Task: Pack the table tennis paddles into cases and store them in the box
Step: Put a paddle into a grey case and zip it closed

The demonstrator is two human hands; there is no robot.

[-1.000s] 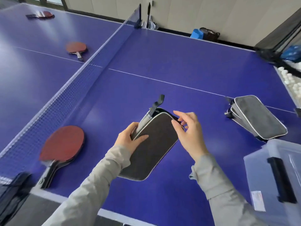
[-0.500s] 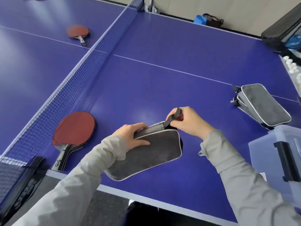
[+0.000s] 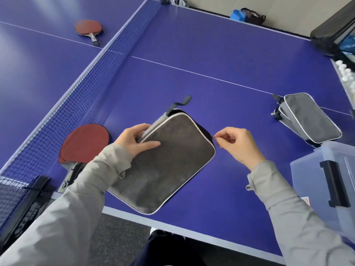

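A grey paddle case with white piping lies near the table's front edge, its black strap sticking out at the far end. My left hand grips its left edge, thumb on top. My right hand pinches the small zipper pull at the case's right edge. A red paddle lies flat to the left of the case, by the net. Another red paddle rests on the far side of the net. A stack of grey cases sits at the right. The clear box with a black latch stands at the right front.
The blue net runs diagonally across the blue table, with its black clamp at the front left. White balls fill a holder past the right edge. Bags lie on the floor behind the table.
My right hand let go of the black strap and moved down the right edge to pinch the zipper pull. The case now lies turned lengthwise toward me. The view shifted down.
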